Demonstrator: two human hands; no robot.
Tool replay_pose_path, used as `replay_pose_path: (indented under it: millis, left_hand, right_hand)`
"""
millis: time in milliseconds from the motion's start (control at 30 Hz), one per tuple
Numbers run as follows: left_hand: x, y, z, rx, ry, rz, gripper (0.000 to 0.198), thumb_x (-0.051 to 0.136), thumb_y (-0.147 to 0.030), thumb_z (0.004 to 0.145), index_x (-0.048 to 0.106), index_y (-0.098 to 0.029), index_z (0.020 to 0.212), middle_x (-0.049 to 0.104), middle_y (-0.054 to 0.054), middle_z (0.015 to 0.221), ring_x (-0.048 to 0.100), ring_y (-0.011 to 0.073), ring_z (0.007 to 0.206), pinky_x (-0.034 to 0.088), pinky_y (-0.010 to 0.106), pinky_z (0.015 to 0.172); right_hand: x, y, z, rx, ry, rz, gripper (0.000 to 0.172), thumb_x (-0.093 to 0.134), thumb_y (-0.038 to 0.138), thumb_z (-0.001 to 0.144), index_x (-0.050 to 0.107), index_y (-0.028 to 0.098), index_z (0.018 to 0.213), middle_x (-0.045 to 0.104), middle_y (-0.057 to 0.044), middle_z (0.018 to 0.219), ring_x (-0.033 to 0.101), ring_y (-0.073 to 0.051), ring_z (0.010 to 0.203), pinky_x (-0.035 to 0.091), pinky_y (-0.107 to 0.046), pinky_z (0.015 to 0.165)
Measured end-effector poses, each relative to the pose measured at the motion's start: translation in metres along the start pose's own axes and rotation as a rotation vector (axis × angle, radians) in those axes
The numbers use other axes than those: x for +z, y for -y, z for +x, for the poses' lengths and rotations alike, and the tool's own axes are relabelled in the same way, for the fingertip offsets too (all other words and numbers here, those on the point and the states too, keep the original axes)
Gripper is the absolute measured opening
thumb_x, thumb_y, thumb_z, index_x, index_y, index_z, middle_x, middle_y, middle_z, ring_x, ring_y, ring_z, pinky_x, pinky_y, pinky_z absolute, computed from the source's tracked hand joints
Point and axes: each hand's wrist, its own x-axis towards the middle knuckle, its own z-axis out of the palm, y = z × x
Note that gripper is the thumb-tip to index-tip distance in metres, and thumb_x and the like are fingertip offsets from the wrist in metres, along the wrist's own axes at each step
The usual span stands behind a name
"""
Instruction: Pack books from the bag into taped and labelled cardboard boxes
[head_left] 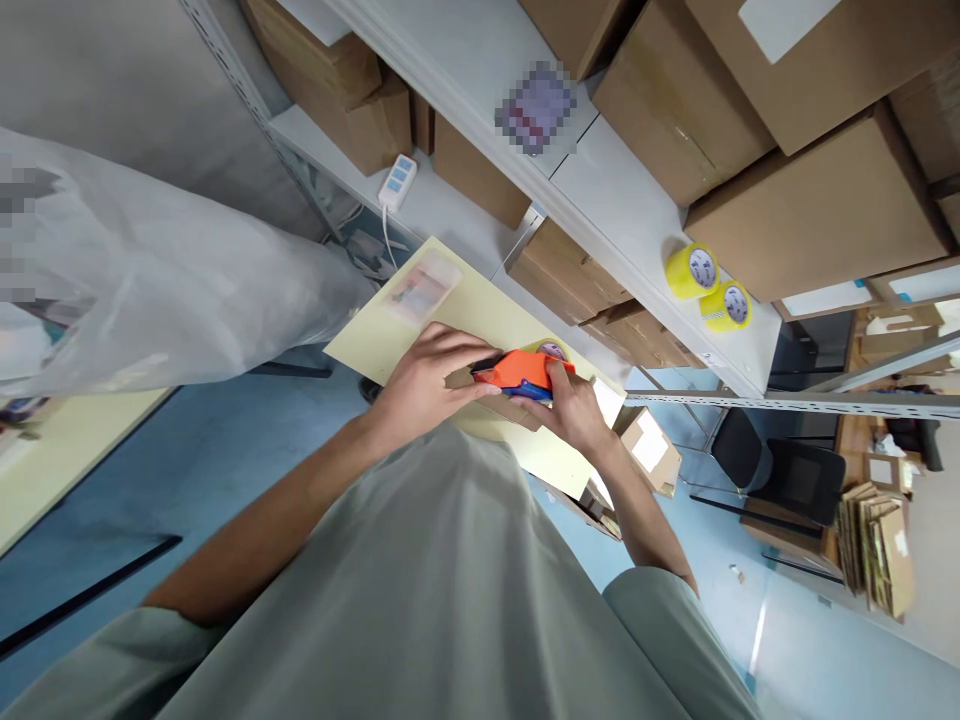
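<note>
Orange tape dispenser [523, 368]: the right hand [576, 408] is gripping it near the table's [555, 460] edge; for the left hand [424, 375], I can't tell.

Packing room: cartons [817, 215], tape rolls [681, 277]

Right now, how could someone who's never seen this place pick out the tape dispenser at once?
Find the pale yellow tabletop near the view's centre. Over it, the right hand holds the tape dispenser, with the left hand at its other end. Unlike the two loose yellow tape rolls on the white shelf, its body is bright orange and blue.
</note>
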Motion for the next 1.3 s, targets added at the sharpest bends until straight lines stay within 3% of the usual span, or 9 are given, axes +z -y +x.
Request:
replay_pose_path:
  millis: [167,333,533,667,867,1033,1300]
  left_hand:
    - [-0.005,0.000,0.000,-0.053,0.053,-0.062,0.043,0.091,-0.062,0.087,0.086,-0.031,0.117,0.083,0.006,0.117,0.070,0.0325,0.118,0.060,0.049,0.106]
    - [-0.018,0.008,0.007,-0.215,0.190,-0.232,0.046,0.078,-0.071,0.095,0.087,-0.030,0.115,0.085,0.006,0.111,0.076,0.0283,0.105,0.063,0.041,0.093]
    - [0.005,0.043,0.006,-0.375,0.189,-0.368,0.051,0.078,-0.074,0.092,0.087,-0.023,0.094,0.083,0.007,0.092,0.076,0.0260,0.088,0.063,0.039,0.083]
    - [0.019,0.061,-0.006,-0.426,0.128,-0.403,0.050,0.080,-0.073,0.090,0.088,-0.023,0.094,0.085,0.005,0.092,0.077,0.0260,0.089,0.064,0.038,0.084]
    - [-0.001,0.111,-0.016,-0.556,-0.093,-0.298,0.051,0.085,-0.075,0.084,0.089,-0.026,0.094,0.087,0.007,0.096,0.078,0.0315,0.097,0.065,0.041,0.087]
    - [0.004,0.148,-0.006,-0.608,-0.035,-0.386,0.054,0.092,-0.074,0.075,0.089,-0.024,0.092,0.087,0.009,0.098,0.079,0.0324,0.100,0.065,0.041,0.091]
    - [0.038,0.193,-0.001,-0.730,0.019,-0.560,0.043,0.097,-0.062,0.069,0.088,-0.024,0.086,0.087,0.009,0.093,0.078,0.0294,0.097,0.062,0.039,0.088]
  right_hand:
    - [0.002,0.002,-0.003,0.014,0.058,0.025,0.074,0.059,0.089,0.100,0.057,0.023,0.132,0.080,-0.019,0.110,0.080,-0.039,0.095,0.060,-0.045,0.079]
    - [-0.010,0.013,-0.005,0.074,0.122,0.115,0.070,0.069,0.088,0.094,0.063,0.026,0.127,0.080,-0.012,0.111,0.077,-0.031,0.081,0.058,-0.042,0.075]
    - [-0.017,0.027,0.001,0.168,0.230,0.217,0.067,0.067,0.094,0.091,0.064,0.027,0.095,0.069,-0.002,0.077,0.068,-0.025,0.071,0.048,-0.035,0.064]
    - [-0.024,0.032,0.005,0.283,0.350,0.279,0.065,0.067,0.092,0.094,0.064,0.026,0.091,0.068,-0.002,0.073,0.068,-0.022,0.065,0.046,-0.033,0.058]
    - [-0.068,0.021,0.005,0.484,0.490,0.299,0.062,0.079,0.085,0.090,0.064,0.026,0.085,0.073,-0.002,0.069,0.069,-0.021,0.050,0.044,-0.032,0.045]
    - [-0.089,0.018,0.016,0.555,0.517,0.352,0.061,0.079,0.084,0.091,0.068,0.024,0.084,0.072,-0.002,0.064,0.069,-0.021,0.049,0.048,-0.031,0.043]
    - [-0.077,0.045,0.050,0.620,0.534,0.430,0.064,0.074,0.087,0.092,0.069,0.023,0.088,0.073,-0.003,0.067,0.071,-0.019,0.051,0.053,-0.030,0.045]
